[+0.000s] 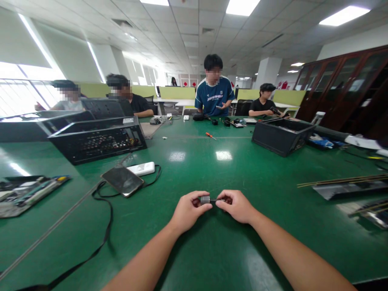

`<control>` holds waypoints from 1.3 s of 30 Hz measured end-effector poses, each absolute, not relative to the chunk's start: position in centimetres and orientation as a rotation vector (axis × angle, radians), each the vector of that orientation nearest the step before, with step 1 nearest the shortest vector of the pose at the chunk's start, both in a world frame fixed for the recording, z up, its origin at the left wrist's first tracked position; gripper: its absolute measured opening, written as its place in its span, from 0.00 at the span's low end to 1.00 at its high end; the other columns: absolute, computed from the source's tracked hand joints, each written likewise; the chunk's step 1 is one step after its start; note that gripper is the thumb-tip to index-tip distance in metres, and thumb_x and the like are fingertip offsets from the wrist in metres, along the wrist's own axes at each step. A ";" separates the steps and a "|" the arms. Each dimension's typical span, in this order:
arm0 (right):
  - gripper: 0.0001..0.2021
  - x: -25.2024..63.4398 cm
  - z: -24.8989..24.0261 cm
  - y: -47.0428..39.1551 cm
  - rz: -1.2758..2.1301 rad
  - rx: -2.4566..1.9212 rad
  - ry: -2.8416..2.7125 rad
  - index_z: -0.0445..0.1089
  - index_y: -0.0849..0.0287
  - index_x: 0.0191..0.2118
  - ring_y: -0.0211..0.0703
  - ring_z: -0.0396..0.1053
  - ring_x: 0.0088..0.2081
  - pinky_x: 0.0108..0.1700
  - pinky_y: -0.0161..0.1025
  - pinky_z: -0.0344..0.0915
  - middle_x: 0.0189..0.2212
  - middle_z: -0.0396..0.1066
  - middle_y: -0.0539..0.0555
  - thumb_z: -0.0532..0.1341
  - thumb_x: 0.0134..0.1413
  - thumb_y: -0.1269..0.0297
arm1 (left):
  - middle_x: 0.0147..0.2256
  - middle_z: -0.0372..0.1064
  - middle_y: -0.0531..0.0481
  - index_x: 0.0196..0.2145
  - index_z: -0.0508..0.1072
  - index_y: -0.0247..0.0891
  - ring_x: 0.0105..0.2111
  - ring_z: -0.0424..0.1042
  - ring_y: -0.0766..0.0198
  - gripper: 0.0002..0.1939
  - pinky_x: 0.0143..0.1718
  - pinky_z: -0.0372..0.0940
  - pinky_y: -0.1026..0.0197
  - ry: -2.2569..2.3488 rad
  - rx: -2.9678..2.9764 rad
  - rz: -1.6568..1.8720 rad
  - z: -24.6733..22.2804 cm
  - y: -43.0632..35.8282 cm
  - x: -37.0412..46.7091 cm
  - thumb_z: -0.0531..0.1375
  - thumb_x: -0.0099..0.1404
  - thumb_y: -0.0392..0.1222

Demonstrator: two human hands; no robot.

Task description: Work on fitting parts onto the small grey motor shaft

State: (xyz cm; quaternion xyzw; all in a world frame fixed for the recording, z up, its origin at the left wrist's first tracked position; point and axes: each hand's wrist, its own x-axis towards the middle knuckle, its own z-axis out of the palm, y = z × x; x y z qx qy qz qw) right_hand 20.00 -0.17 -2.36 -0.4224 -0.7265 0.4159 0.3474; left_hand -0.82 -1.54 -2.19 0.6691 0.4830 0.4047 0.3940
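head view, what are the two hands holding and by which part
A small grey cylinder: the left hand holds it by its body, the right hand by the thin dark shaft at its right end.

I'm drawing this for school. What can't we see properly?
In the head view:
- Small metal cylinder: partly covered by the left grip.
- Thin dark rod: right end hidden in the right grip.
- Black strap: cut off by the bottom edge.
- Circuit board: blurred, cut off by the left edge.
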 end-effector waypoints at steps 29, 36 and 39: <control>0.09 20.8 -2.7 0.7 1.080 -1.130 -1.910 0.72 0.62 0.34 0.37 0.67 0.25 0.28 0.32 0.61 0.22 0.69 0.49 0.62 0.52 0.61 | 0.36 0.75 0.45 0.44 0.74 0.36 0.29 0.71 0.61 0.21 0.31 0.67 0.62 1.236 1.651 1.018 -2.1 -1.2 -1.0 0.67 0.53 0.46; 0.08 21.1 -2.4 0.7 1.139 -1.116 -1.907 0.71 0.62 0.34 0.38 0.67 0.25 0.27 0.32 0.62 0.22 0.69 0.50 0.62 0.51 0.62 | 0.35 0.74 0.45 0.44 0.74 0.35 0.29 0.71 0.61 0.22 0.31 0.67 0.62 1.243 1.639 1.013 -1.9 -1.2 -0.9 0.66 0.53 0.47; 0.08 21.0 -2.3 0.7 1.150 -1.118 -1.899 0.71 0.62 0.34 0.38 0.68 0.25 0.27 0.32 0.62 0.22 0.69 0.50 0.62 0.51 0.63 | 0.34 0.74 0.45 0.44 0.74 0.35 0.29 0.71 0.61 0.22 0.30 0.67 0.62 1.242 1.635 1.004 -1.8 -1.2 -0.9 0.66 0.53 0.47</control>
